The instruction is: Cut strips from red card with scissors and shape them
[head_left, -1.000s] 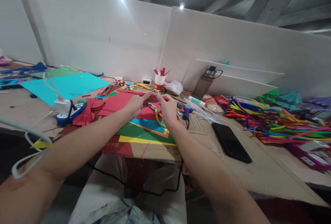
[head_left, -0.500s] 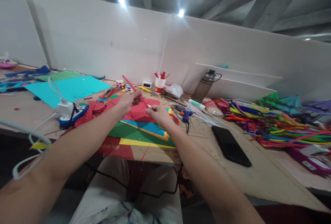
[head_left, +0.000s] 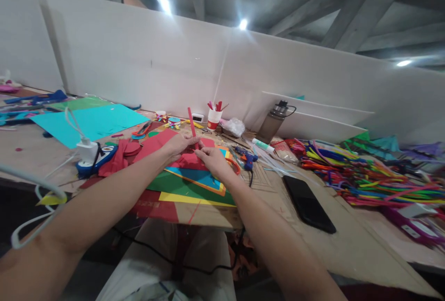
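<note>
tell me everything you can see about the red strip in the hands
The red strip is a thin, narrow, flat band, matte like craft foam or paper. It stands nearly upright, leaning slightly left, its free top end rising above the fingers. Its lower end is pinched between the left hand and the right hand, which meet at its base. It is held above the red sheet on the stacked coloured sheets. How far it runs below the fingers is hidden.
</note>
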Available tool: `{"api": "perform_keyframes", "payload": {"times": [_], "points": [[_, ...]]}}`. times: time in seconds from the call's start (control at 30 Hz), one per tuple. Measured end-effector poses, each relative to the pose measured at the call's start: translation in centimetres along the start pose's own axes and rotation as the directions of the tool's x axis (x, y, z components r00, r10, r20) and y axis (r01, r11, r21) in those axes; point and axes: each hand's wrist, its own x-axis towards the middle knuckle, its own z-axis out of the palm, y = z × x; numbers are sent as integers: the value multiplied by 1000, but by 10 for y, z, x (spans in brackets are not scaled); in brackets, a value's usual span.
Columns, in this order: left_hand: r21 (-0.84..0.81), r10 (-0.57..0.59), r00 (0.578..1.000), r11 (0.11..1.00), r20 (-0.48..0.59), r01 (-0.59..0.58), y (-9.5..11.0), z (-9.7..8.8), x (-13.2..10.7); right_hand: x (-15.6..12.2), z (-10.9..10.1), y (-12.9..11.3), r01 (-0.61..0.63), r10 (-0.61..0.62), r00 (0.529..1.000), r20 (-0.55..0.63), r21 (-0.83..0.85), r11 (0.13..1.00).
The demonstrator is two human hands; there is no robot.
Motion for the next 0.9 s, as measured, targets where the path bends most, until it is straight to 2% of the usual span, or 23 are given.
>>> {"api": "perform_keyframes", "payload": {"times": [0.13, 0.3, 0.47, 0.6, 0.77, 0.83, 0.9], "points": [[-26, 45, 996, 999, -74, -47, 6, -10, 2, -2, 3, -3, -11, 10, 999, 42, 26, 1000], [-53, 23, 985, 998, -172, -33, 10, -28, 8, -6, 6, -9, -11, 11, 996, 93, -2, 1000], [-120, 36, 970, 990, -241, -67, 17, -45, 14, -11, 7, -14, 4, 0, 987, 159, -25, 1000], [-202, -1, 928, 976, -373, -80, 28, -59, 17, -15, 8, -17, -2, 14, 983, 180, -68, 998], [-343, -20, 888, 926, -460, -157, 31, -70, 18, -17, 10, -19, 17, -7, 977, 214, -45, 999], [-384, -86, 897, 918, -433, -97, 27, -67, 16, -15, 8, -18, 25, -21, 989, 148, -26, 999], [-393, -212, 919, 917, -332, 70, 21, -57, 13, -12, 5, -16, 17, -17, 998, 55, -1, 1000]]}}
